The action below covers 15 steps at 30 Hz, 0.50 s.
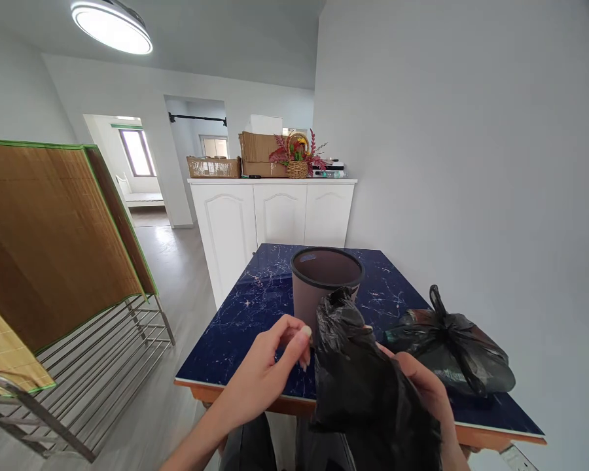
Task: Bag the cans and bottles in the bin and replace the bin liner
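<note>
A black plastic bag (358, 366), crumpled and drooping, is in my right hand (422, 386), whose fingers wrap round its far side. Part of that hand is hidden by the plastic. My left hand (269, 369) hovers just left of the bag, its fingers loosely curled and the thumb across the front of them. I see nothing held in it. Behind the bag stands a brown trash can (304, 294) with a dark rim, upright on the table; a bluish sticker shows inside. Right of my right hand lies a filled black bag (451, 347), tied in a knot at its top.
The blue marbled table (245, 320) reaches back to a white cabinet (230, 216). Cardboard boxes (265, 154) and a flower basket (297, 167) stand on top. At the left is a metal rack (127, 347) draped with a bamboo mat (53, 229). A wall borders the right.
</note>
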Tool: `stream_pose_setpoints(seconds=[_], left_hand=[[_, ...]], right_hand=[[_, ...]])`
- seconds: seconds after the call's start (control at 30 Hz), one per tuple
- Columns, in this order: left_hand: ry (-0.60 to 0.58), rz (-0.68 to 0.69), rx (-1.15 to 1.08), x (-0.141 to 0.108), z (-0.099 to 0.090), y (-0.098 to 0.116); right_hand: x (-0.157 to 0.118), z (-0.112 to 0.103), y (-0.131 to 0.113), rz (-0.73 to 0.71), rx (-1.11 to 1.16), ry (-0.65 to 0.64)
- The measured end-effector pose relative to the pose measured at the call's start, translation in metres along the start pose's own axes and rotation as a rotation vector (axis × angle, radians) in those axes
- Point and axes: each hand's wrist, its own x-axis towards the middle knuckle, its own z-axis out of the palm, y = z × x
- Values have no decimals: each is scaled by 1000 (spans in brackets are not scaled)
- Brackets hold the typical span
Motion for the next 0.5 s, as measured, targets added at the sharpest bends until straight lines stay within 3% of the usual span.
stream_pose_setpoints(seconds=[0.2,0.33,0.5], left_hand=[[-145,-119,-179,4,0,-2],[-110,-136,-175,2,-5,-9],[24,-137,-384,-7,-14,-17]], right_hand=[[7,43,2,322,301,-273],[10,50,8,362,395,-314],[10,46,7,388,437,-301]])
